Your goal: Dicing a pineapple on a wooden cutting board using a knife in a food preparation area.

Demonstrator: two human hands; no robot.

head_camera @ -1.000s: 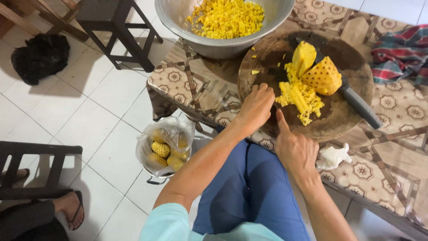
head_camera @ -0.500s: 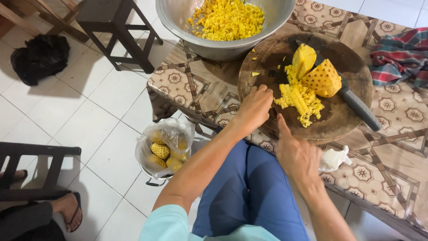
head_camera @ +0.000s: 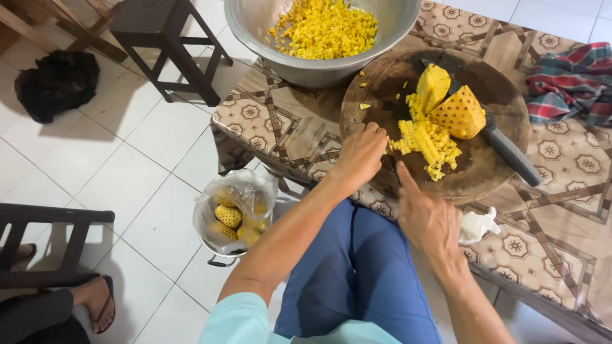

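Left hand (head_camera: 361, 153): rests at the near-left edge of the round wooden cutting board (head_camera: 497, 89), fingers curled loosely downward and the knuckles toward the camera; it grips nothing that I can see, though the fingertips are partly hidden.
Right hand (head_camera: 428, 220): lies at the near rim of the same board, thumb stretched up toward the fruit, the other fingers tucked under the edge; whether they clasp the board I cannot tell, and the hand holds no tool.
Diced pineapple pile (head_camera: 428, 141): sits on the board between and just beyond the two hands, touching neither clearly; the left hand's fingers are just beside its left end, the right thumb points at its near side.
Long axis of the pile: runs from the upper left to the lower right across the board.
Nearer hand: the left, by a small margin.
Pineapple chunks (head_camera: 460, 113): two larger uncut pieces stand just behind the pile, farther from both hands.
Knife (head_camera: 507, 148): lies on the board's right side, its dark handle pointing toward the near right; well apart from the left hand, nearer the right.
Metal bowl (head_camera: 268, 44): beyond the board to the left, heaped with yellow dice, its wall touching the board's far edge.
Plastic bag of peels (head_camera: 234, 213): on the floor, below the left forearm.
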